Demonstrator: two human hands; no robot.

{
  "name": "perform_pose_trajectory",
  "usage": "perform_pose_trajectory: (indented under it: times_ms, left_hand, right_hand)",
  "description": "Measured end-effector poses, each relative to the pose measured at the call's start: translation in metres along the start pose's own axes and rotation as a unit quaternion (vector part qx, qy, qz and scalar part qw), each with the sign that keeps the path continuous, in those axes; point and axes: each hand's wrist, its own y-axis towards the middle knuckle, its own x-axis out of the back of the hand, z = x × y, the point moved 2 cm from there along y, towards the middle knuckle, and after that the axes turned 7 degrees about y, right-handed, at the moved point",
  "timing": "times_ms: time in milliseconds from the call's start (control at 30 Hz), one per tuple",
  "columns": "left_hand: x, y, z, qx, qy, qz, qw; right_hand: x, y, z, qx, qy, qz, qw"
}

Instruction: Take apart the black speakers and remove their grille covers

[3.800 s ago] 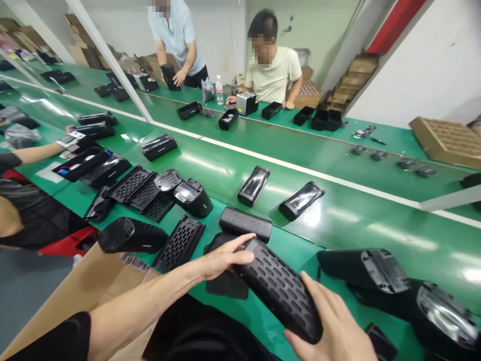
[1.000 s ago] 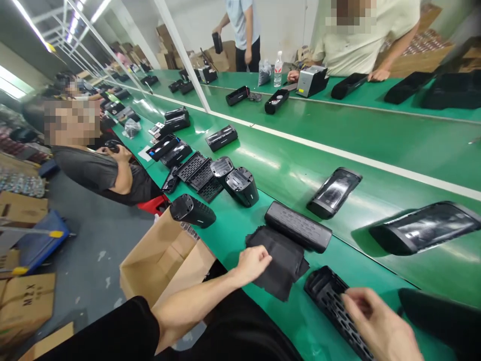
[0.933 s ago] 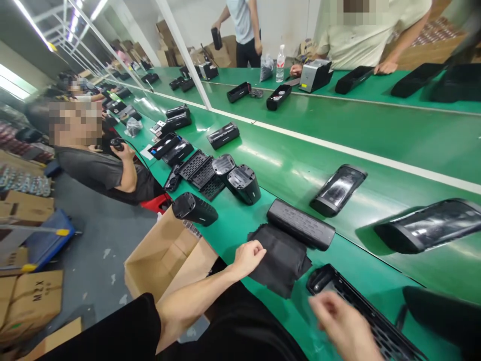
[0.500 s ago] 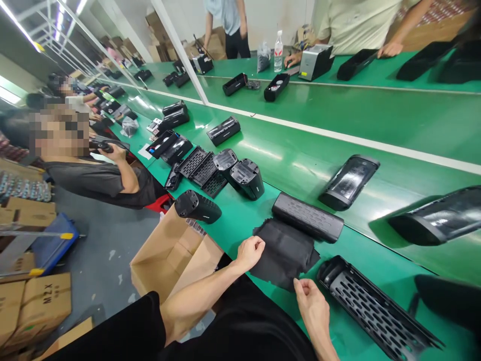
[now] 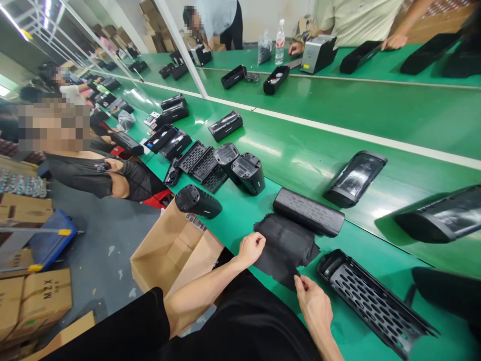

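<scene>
A thin black cloth sheet (image 5: pixel 283 245) with ragged edges lies on the green bench in front of me. My left hand (image 5: pixel 251 249) is closed at its left edge, thumb and fingers pinched on the cloth. At the near right corner my right hand (image 5: pixel 313 303) pinches the same cloth between thumb and forefinger. Just beyond the cloth, and touching it, rests a long black speaker housing (image 5: pixel 308 211) with slots in its face. To the right of my right hand lies an open black perforated grille shell (image 5: pixel 370 296), its inside facing up.
An open cardboard box (image 5: pixel 165 250) stands left of my arm at the bench edge. Black speaker housings (image 5: pixel 248 173) stand at the left, and others (image 5: pixel 355 178) lie on the conveyor belt (image 5: pixel 293 145). A co-worker (image 5: pixel 93 170) sits at the left; more people work across the belt.
My hands keep their hold on the cloth and have hardly moved. The view has shifted slightly. The co-worker at left has lowered a hand; a person across the belt has bent down.
</scene>
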Motion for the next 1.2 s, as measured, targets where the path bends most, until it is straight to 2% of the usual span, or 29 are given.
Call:
perform_pose_trajectory:
  times_ms: [167,267,333,400,467,533,600,733,867,1000,1133,1200]
  left_hand:
    - [0.013,-0.009,-0.013,-0.049,-0.018,0.008,0.999]
    - [0.026,-0.014,-0.036,-0.163,-0.065,0.054,0.983]
    - [0.032,-0.015,-0.058,-0.271,-0.116,0.145,0.944]
    - [0.032,-0.014,-0.079,-0.32,-0.162,0.283,0.89]
    - [0.026,-0.01,-0.091,-0.271,-0.204,0.412,0.845]
    - [0.018,-0.007,-0.097,-0.184,-0.254,0.478,0.82]
    - [0.011,-0.004,-0.097,-0.108,-0.313,0.487,0.808]
    - [0.002,0.0,-0.097,-0.013,-0.402,0.465,0.789]
    - [-0.003,0.002,-0.107,0.029,-0.396,0.447,0.801]
    - [-0.009,0.0,-0.122,0.031,-0.351,0.433,0.83]
    - [-0.017,-0.002,-0.137,-0.005,-0.297,0.415,0.86]
    - [-0.021,-0.002,-0.145,-0.047,-0.245,0.389,0.887]
  right_hand:
    - [0.017,-0.022,0.008,0.045,0.017,-0.016,0.999]
    - [0.034,-0.038,0.02,0.115,0.052,-0.023,0.992]
    - [0.051,-0.048,0.028,0.157,0.095,-0.017,0.983]
    - [0.069,-0.053,0.032,0.155,0.195,0.004,0.968]
    - [0.087,-0.053,0.03,0.076,0.358,0.026,0.93]
    - [0.1,-0.051,0.022,-0.026,0.491,0.023,0.87]
    - [0.109,-0.048,0.012,-0.087,0.553,-0.004,0.828]
    - [0.119,-0.052,-0.01,-0.14,0.589,-0.034,0.795]
    - [0.12,-0.061,-0.029,-0.194,0.607,-0.024,0.771]
    - [0.118,-0.064,-0.047,-0.175,0.579,-0.041,0.795]
    - [0.123,-0.062,-0.066,-0.166,0.489,-0.073,0.853]
    - [0.133,-0.06,-0.073,-0.165,0.412,-0.103,0.89]
